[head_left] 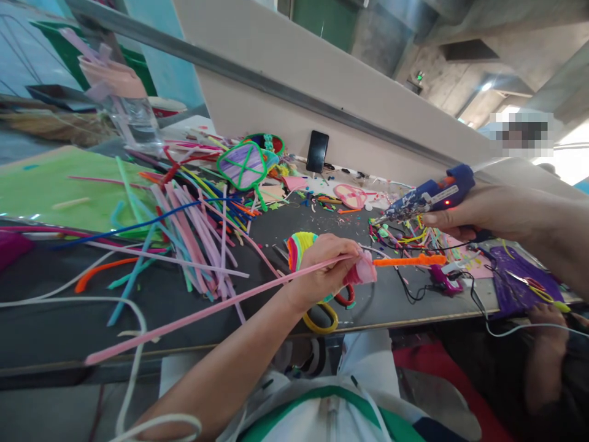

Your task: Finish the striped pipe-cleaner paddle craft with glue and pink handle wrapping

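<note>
My left hand (329, 267) is closed on a pink pipe-cleaner piece (365, 269), with one long pink strand (184, 310) running out to the lower left. An orange pipe cleaner (409, 261) sticks out to the right of the pink piece. Behind the hand shows a rainbow-striped piece (299, 245); whether the hand holds it I cannot tell. My right hand (469, 215) grips a blue glue gun (432, 193), its nozzle pointing left and down over scraps, apart from the pink piece. Yellow and red scissor handles (321, 319) lie just below my left hand.
Loose pipe cleaners (197, 239) cover the table's left side, near a bottle (133, 110). A phone (317, 151) leans on the partition (294, 86). Cables (407, 288) cross the right side, by a purple bag (515, 282). Another person's hand (547, 322) is at the lower right.
</note>
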Tool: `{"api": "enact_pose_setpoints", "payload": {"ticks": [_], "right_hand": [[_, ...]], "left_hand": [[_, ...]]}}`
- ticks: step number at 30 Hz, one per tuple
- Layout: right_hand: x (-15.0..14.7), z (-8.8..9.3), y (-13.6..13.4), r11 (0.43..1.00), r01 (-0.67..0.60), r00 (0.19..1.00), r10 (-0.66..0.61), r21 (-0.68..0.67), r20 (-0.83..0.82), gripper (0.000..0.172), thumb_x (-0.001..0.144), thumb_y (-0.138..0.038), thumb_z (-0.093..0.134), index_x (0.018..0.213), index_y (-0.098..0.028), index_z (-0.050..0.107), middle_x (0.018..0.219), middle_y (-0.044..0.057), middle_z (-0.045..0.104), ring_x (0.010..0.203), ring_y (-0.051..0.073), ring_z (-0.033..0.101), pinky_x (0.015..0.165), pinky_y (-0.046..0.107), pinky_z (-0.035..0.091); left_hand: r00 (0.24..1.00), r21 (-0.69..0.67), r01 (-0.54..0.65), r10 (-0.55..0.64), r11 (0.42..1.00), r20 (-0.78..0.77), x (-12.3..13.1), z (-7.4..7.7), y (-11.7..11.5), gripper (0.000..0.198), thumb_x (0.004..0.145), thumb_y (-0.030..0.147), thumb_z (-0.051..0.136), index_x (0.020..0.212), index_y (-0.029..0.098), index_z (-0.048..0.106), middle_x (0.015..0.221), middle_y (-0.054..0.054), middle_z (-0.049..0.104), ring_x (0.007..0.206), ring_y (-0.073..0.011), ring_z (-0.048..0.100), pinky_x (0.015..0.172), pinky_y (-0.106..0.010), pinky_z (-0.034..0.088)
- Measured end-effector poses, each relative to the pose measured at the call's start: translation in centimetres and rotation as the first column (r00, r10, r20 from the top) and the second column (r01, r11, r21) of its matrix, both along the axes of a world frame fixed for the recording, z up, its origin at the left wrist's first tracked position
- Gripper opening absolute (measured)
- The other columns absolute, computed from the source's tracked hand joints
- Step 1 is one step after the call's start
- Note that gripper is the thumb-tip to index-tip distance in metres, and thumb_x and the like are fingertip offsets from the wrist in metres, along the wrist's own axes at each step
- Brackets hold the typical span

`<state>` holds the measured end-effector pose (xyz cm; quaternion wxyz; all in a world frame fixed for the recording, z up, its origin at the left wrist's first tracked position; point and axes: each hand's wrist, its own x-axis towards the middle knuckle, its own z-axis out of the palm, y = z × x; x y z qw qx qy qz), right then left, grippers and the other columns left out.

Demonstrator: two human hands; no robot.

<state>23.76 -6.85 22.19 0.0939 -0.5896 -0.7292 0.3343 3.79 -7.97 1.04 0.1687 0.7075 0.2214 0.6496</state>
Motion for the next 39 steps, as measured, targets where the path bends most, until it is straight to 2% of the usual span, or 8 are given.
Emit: {"api": "enact_pose_setpoints", "payload": {"ticks": [6,12,16,18,21,24,33,39], "right_hand": [[0.1,-0.5,-0.2,0.999,0.046,0.997,-0.046,0.017,0.057,0.044,0.059,-0.052,0.078,0.055,-0.019,0.051,0.041,-0.002,0.047,0.036,0.008,0.038,0.033,0.021,0.028],[0.7,-1.4,0.1,1.000,-0.013,0.989,0.017,0.022,-0.148,0.044,0.070,-0.048,0.074,0.051,-0.017,0.048,0.044,-0.003,0.046,0.039,0.005,0.038,0.036,0.019,0.028],[1.8,-2.1,0.3,0.985,0.091,0.952,-0.043,0.147,-0.303,0.035,0.071,-0.043,0.075,0.063,-0.015,0.056,0.054,-0.001,0.056,0.039,0.004,0.040,0.036,0.018,0.029],[2.1,-2.9,0.4,0.985,0.099,0.916,-0.034,0.143,-0.400,0.034,0.071,-0.043,0.075,0.067,-0.015,0.058,0.059,0.001,0.059,0.040,0.004,0.043,0.036,0.018,0.031],[2.3,-4.9,0.6,0.999,0.000,0.844,0.020,0.037,-0.536,0.034,0.071,-0.044,0.075,0.069,-0.014,0.060,0.063,0.002,0.062,0.044,0.005,0.046,0.039,0.019,0.035],[2.0,-7.7,1.2,0.987,-0.159,0.696,0.105,-0.011,-0.710,0.034,0.071,-0.043,0.075,0.069,-0.013,0.060,0.066,0.002,0.063,0.046,0.005,0.048,0.042,0.019,0.038],[-1.4,-15.2,3.5,0.909,-0.414,0.386,0.118,-0.058,-0.915,0.036,0.071,-0.044,0.075,0.070,-0.013,0.057,0.067,0.001,0.061,0.044,0.005,0.046,0.046,0.022,0.039],[-3.6,-18.7,5.3,0.880,-0.462,0.322,0.049,-0.112,-0.945,0.036,0.069,-0.043,0.076,0.071,-0.013,0.057,0.067,0.001,0.061,0.042,0.004,0.043,0.045,0.022,0.039]], "left_hand": [[1.000,-0.043,0.004,-0.005,0.999,-0.011,-0.1,-0.1,-0.2,0.005,0.085,0.018,0.058,0.083,0.018,0.062,0.092,-0.007,0.072,0.086,-0.0171,0.064,0.082,-0.034,0.047],[0.999,-0.215,-0.009,0.002,0.976,-0.032,0.3,0.5,0.5,0.006,0.083,0.021,0.059,0.081,0.018,0.064,0.086,-0.006,0.070,0.083,-0.0168,0.063,0.076,-0.029,0.048],[0.991,-0.447,0.000,-0.061,0.895,-0.122,0.4,1.9,4.0,0.008,0.077,0.023,0.062,0.077,0.016,0.064,0.074,-0.003,0.065,0.070,-0.0146,0.060,0.064,-0.024,0.046],[0.979,-0.589,0.058,-0.162,0.806,-0.126,0.3,2.4,6.2,0.010,0.071,0.022,0.064,0.077,0.014,0.066,0.072,-0.003,0.066,0.069,-0.0152,0.060,0.065,-0.025,0.046],[0.973,-0.725,0.094,-0.217,0.683,-0.078,-0.1,2.3,8.9,0.017,0.065,0.024,0.068,0.078,0.012,0.069,0.072,-0.004,0.068,0.066,-0.0167,0.062,0.065,-0.027,0.047],[0.978,-0.777,0.057,-0.192,0.627,-0.083,-0.6,1.1,10.4,0.020,0.059,0.022,0.073,0.074,0.011,0.069,0.067,-0.003,0.067,0.060,-0.0162,0.061,0.063,-0.028,0.048],[0.982,-0.778,-0.121,-0.041,0.617,-0.186,-2.9,-2.7,11.5,0.015,0.063,0.021,0.071,0.074,0.011,0.066,0.066,-0.006,0.068,0.061,-0.0171,0.063,0.063,-0.029,0.050],[0.971,-0.762,-0.166,-0.030,0.626,-0.236,-4.8,-4.3,11.1,0.019,0.064,0.024,0.069,0.077,0.011,0.068,0.071,-0.006,0.070,0.068,-0.0186,0.065,0.063,-0.026,0.050]]}}
